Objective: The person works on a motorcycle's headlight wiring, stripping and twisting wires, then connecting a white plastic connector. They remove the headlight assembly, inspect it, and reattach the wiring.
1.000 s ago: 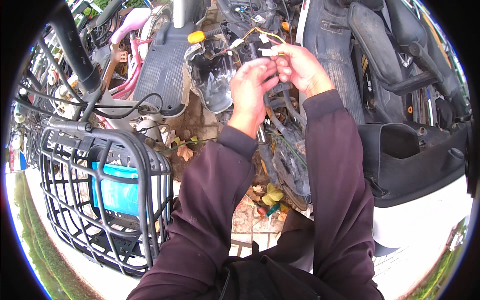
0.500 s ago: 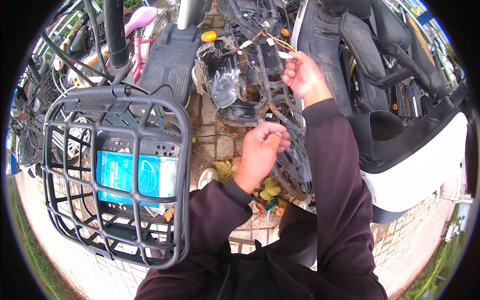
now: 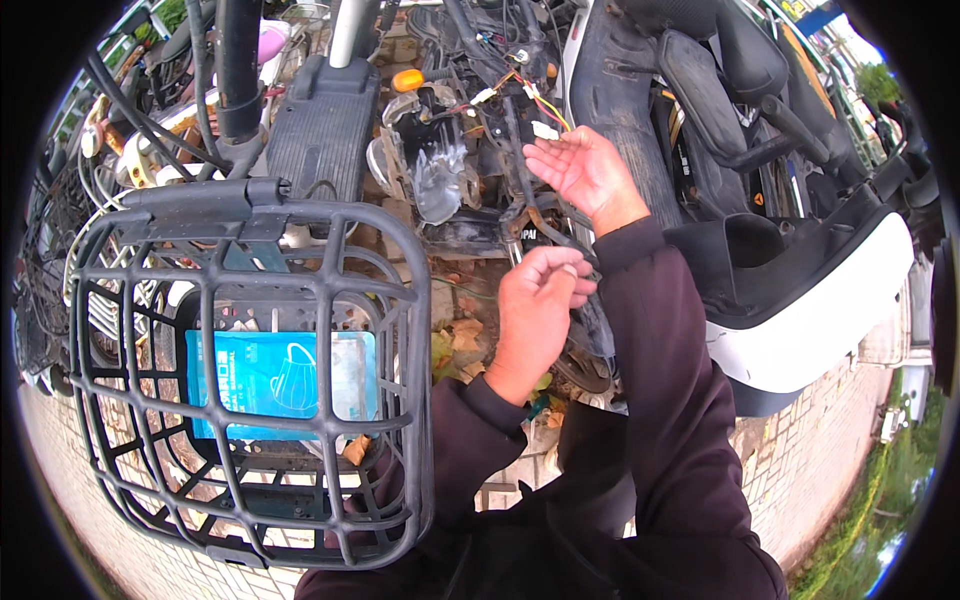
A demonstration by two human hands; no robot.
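My right hand reaches over the stripped front of a scooter frame, palm turned up and fingers stretched out. A white plug connector sits just above its fingers, beside red and yellow wires; whether it touches the hand is hard to tell. Nearer to me, my left hand is closed, thumb pressed against curled fingers. Anything inside that pinch is hidden. Another small white connector lies farther left on the wiring, by a scuffed black plastic part.
At left stands a black basket holding a blue packet and a dry leaf. An orange reflector sits by a ribbed black footboard. A white-and-black scooter body is close on the right. Fallen leaves lie on the paving.
My right hand has moved slightly left and nearer to me, its fingers opening from a pinch on the white connector. My left hand stays closed. The view has shifted, bringing the basket closer.
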